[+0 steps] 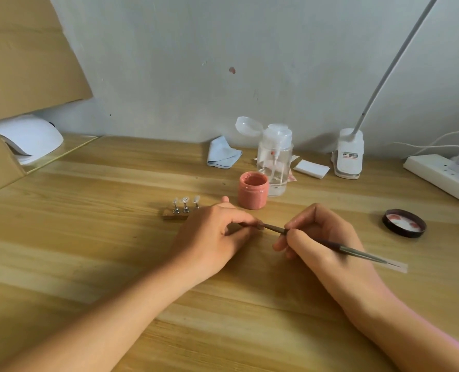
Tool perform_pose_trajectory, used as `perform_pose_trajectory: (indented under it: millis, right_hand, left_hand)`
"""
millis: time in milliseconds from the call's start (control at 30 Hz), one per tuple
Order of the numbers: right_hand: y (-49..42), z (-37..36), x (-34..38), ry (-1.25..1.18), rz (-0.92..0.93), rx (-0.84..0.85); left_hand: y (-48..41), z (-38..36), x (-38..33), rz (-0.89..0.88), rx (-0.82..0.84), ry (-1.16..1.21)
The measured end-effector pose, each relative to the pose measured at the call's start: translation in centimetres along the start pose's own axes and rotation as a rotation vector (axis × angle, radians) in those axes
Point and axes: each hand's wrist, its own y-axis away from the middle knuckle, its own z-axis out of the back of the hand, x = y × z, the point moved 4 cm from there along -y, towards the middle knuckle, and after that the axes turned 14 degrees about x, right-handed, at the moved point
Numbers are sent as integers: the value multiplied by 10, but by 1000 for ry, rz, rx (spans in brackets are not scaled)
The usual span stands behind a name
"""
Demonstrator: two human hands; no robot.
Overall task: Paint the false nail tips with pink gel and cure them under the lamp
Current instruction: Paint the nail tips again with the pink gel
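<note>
My left hand [212, 232] pinches a small nail tip on its stand between thumb and fingers, just in front of the wooden holder [175, 214]. Three clear nail tips [184, 202] stand upright on that holder. My right hand [319, 234] grips a thin brush [357, 251] like a pen, its bristle end touching the held tip near my left fingertips. The open pink gel jar [252, 189] stands just behind both hands. The white curing lamp [32, 138] sits at the far left, partly under cardboard.
The jar's dark lid [404, 223] lies upturned at the right. A clear pump bottle [275, 159], blue cloth [221, 153], white pads [311, 168] and a clip desk lamp [348, 154] line the wall. A power strip [443, 173] lies far right. Cardboard [21, 55] leans at left.
</note>
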Motion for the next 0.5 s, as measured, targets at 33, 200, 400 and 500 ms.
perform_pose_trajectory:
  millis: [33,200,400,500]
  right_hand:
    - [0,0,0,-3,2,-8]
    - [2,2,1,-9,5,-32]
    - [2,2,0,-13,31,-26]
    - [2,1,2,-8,34,-5]
  left_hand:
    - [0,0,0,4,0,-3]
    - [1,2,-3,-13,10,-31]
    - [0,0,0,-7,11,-13]
    - [-1,0,2,-2,17,-18]
